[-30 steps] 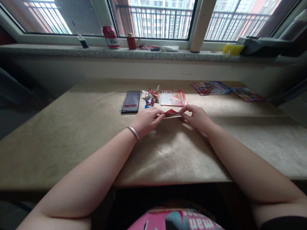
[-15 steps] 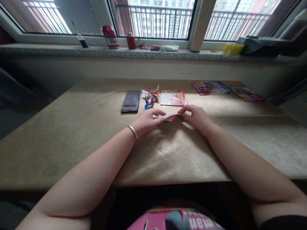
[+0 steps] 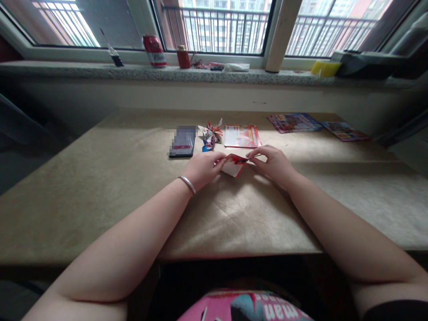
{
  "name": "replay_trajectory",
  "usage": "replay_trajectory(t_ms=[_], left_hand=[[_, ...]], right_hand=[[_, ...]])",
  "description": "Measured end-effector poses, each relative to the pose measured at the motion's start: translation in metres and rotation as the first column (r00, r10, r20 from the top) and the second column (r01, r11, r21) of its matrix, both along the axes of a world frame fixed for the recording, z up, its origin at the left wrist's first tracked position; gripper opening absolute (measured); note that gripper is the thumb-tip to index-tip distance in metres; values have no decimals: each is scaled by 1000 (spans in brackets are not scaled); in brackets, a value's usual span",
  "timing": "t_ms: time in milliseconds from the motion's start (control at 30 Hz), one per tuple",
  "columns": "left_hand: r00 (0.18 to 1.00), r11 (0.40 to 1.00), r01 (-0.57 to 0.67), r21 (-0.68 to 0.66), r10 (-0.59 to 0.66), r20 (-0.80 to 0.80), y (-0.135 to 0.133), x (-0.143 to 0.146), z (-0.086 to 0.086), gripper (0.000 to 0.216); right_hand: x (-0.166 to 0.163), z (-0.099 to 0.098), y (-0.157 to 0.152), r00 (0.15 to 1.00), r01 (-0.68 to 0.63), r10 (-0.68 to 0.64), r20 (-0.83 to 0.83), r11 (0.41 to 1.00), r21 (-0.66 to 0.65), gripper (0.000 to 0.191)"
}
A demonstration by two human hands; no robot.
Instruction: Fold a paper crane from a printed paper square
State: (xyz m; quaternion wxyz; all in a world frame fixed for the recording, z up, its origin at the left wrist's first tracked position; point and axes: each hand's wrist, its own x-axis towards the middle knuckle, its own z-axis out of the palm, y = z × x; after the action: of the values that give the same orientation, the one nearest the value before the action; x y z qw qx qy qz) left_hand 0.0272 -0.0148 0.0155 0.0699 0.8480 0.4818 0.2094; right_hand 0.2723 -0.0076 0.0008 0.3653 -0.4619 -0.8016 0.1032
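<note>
A small folded piece of red-and-white printed paper point(image 3: 234, 165) is held just above the tan table point(image 3: 100, 178) between both hands. My left hand point(image 3: 203, 169), with a silver bracelet on its wrist, pinches the paper's left corner. My right hand point(image 3: 272, 162) pinches its right corner with thumb and forefinger. The paper's white underside hangs down as a point toward me.
Beyond the hands lie a dark phone point(image 3: 182, 141), a finished folded paper figure point(image 3: 210, 133) and a red printed sheet point(image 3: 241, 136). Two more printed sheets point(image 3: 294, 122) lie at the far right. A red can point(image 3: 154, 51) and small items stand on the windowsill.
The paper lay flat and thin between the fingers a second ago; now it is lifted and turned so its white underside shows as a hanging point. Both hands stayed nearly in place.
</note>
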Motion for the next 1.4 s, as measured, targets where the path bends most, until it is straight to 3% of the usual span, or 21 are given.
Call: replay_trajectory(t_ms=[233, 400, 600, 833, 1000, 1200, 1400], left_hand=[[977, 999, -34, -32, 40, 208, -1, 2, -1, 24], [951, 995, -99, -24, 101, 293, -1, 3, -4, 12], [943, 995, -101, -26, 104, 316, 7, -1, -8, 13], [980, 995, -88, 45, 78, 184, 8, -4, -8, 30], [996, 995, -47, 85, 41, 80, 7, -2, -9, 23], [980, 991, -130, 20, 125, 156, 8, -1, -8, 10], [983, 999, -30, -27, 34, 181, 14, -1, -12, 19]], right_hand=[[-4, 5, -4, 998, -33, 25, 53, 987, 158, 9], [-9, 12, -11, 951, -178, 127, 281, 970, 164, 16], [-8, 14, -11, 847, -360, 285, 449, 929, 90, 22], [3, 11, -4, 845, -336, 323, 426, 941, -45, 23], [8, 13, -2, 850, -290, 337, 405, 941, -174, 28], [10, 22, -7, 824, -283, 338, 455, 941, -187, 19], [8, 26, -11, 773, -336, 390, 500, 921, -199, 23]])
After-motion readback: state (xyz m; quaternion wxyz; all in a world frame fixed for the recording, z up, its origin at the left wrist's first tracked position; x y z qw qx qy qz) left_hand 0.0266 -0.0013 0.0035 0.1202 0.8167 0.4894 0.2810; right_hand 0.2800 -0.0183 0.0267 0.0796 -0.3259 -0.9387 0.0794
